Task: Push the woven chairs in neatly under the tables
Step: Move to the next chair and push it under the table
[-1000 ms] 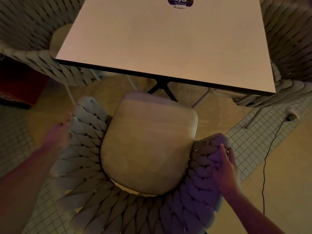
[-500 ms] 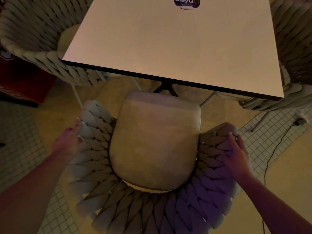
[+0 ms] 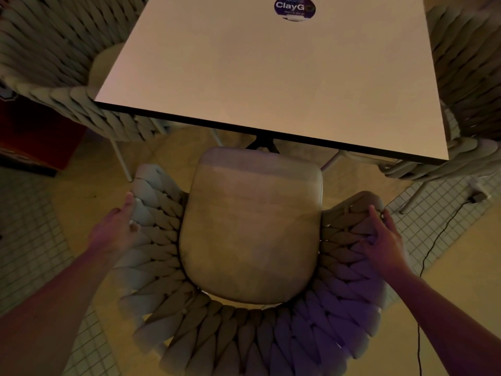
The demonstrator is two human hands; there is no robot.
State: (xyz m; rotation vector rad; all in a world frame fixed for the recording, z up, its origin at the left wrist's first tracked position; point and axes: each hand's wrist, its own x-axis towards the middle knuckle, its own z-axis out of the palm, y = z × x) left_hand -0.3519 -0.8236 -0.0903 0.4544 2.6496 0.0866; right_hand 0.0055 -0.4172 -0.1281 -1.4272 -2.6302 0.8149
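Two hands on the woven chair (image 3: 252, 229); push-in step looks to be in hand, seat not yet under the table (image 3: 271, 77).
The chair sits just near of the table's near edge, cushion front about level with it. Left hand (image 3: 116, 229) lies on the outer side of the left armrest, fingers straight and close together, thumb on the weave. Right hand (image 3: 385, 240) grips the right armrest top, fingers curled over and slightly spread. Next probably calls for an even, straight shove toward the far side, both arms extending together.

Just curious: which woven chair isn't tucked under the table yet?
The nearest chair, touched by the left hand and right hand; its whole cushion lies outside the table.
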